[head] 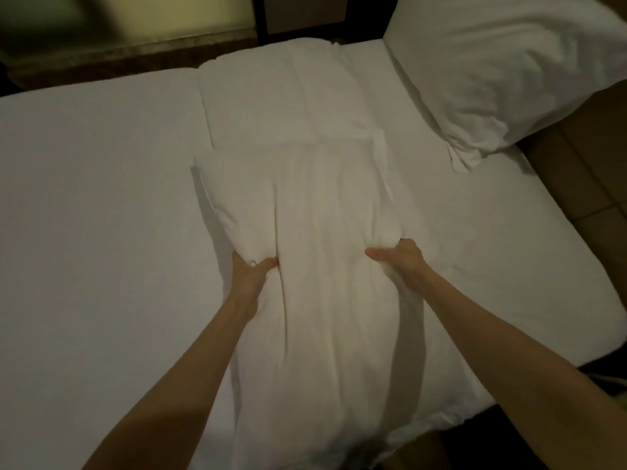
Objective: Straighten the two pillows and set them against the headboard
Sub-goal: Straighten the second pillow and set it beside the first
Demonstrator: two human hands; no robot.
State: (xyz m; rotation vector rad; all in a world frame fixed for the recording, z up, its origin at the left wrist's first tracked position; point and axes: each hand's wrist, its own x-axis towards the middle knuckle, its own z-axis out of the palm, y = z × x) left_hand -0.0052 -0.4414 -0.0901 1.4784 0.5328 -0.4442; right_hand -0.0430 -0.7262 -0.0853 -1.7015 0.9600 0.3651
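Observation:
A long white pillow [315, 266] lies lengthwise on the bed in front of me, reaching from the near edge toward the middle. My left hand [252, 271] pinches its left side and my right hand [398, 257] grips its right side, so the fabric bunches between them. A second white pillow [502, 72] rests at the far right corner, leaning against the brown padded headboard [576, 157] on the right and overhanging the mattress edge.
A folded white duvet [288, 96] lies just beyond the held pillow. The bed is covered with a smooth white sheet [95, 215]. A dark wall and ledge [118, 52] run along the far side.

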